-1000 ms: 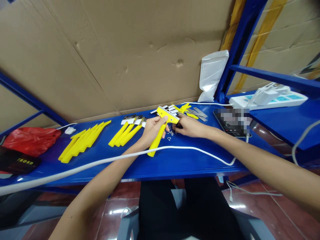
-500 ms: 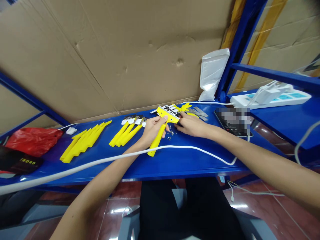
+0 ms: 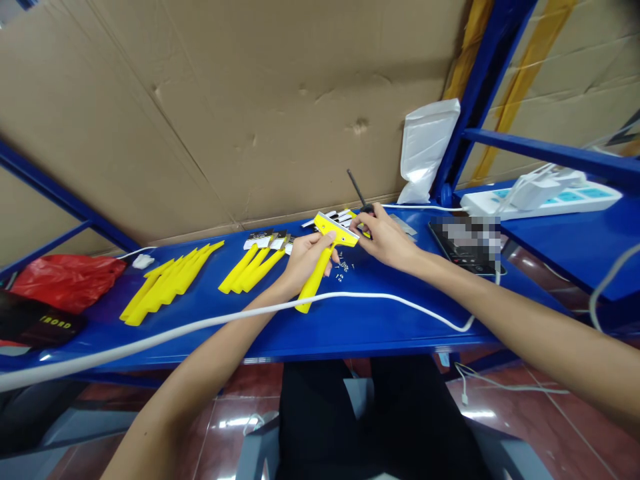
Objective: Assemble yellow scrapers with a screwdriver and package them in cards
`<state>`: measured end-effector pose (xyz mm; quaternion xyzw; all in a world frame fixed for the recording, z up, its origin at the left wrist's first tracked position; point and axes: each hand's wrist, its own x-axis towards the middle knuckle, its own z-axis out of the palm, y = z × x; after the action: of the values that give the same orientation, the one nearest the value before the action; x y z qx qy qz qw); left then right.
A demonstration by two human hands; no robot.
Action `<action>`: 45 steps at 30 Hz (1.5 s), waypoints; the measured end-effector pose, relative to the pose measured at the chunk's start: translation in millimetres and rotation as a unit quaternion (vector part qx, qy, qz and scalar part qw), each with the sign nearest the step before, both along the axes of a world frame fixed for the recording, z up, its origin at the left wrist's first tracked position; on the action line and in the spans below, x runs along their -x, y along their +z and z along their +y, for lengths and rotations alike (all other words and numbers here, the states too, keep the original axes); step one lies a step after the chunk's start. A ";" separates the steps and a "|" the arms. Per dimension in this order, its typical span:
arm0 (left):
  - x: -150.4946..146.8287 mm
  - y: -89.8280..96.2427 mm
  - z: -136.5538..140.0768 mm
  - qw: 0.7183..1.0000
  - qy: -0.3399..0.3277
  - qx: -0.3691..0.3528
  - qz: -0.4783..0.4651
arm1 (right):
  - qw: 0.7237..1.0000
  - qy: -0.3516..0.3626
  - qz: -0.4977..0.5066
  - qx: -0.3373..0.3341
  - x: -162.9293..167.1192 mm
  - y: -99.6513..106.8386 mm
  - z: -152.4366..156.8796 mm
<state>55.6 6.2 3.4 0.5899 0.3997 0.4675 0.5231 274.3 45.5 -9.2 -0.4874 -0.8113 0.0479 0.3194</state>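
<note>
My left hand (image 3: pixel 304 257) grips a yellow scraper (image 3: pixel 316 279); just beside it, my right hand (image 3: pixel 384 237) grips a screwdriver (image 3: pixel 358 189).

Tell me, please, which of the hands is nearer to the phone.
Right. The right hand is left of the phone; the left hand is farther left, holding the yellow scraper.
</note>
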 end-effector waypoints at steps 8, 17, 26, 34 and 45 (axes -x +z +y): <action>0.6 -0.4 1.5 1.000 -0.007 0.012 -0.008 | 0.990 -0.007 0.134 -0.036 -1.1 6.6 -5.2; -0.3 -1.8 -1.2 0.989 -0.092 0.082 0.081 | 0.987 0.044 0.149 -0.049 3.5 6.9 -12.2; 0.0 0.0 -1.6 0.985 -0.104 0.103 0.092 | 0.992 0.112 0.053 -0.012 8.7 6.1 -19.2; -0.9 0.1 -1.7 0.980 -0.107 0.118 0.117 | 0.984 0.168 0.067 0.008 5.9 5.2 -14.9; -1.6 1.7 -5.0 0.981 -0.111 0.109 0.114 | 0.972 0.180 0.149 0.040 6.2 4.0 -6.6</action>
<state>57.2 1.2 5.1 0.6192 0.4379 0.2897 0.5839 268.1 38.9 -5.2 -0.3331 -0.8265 0.2090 0.4028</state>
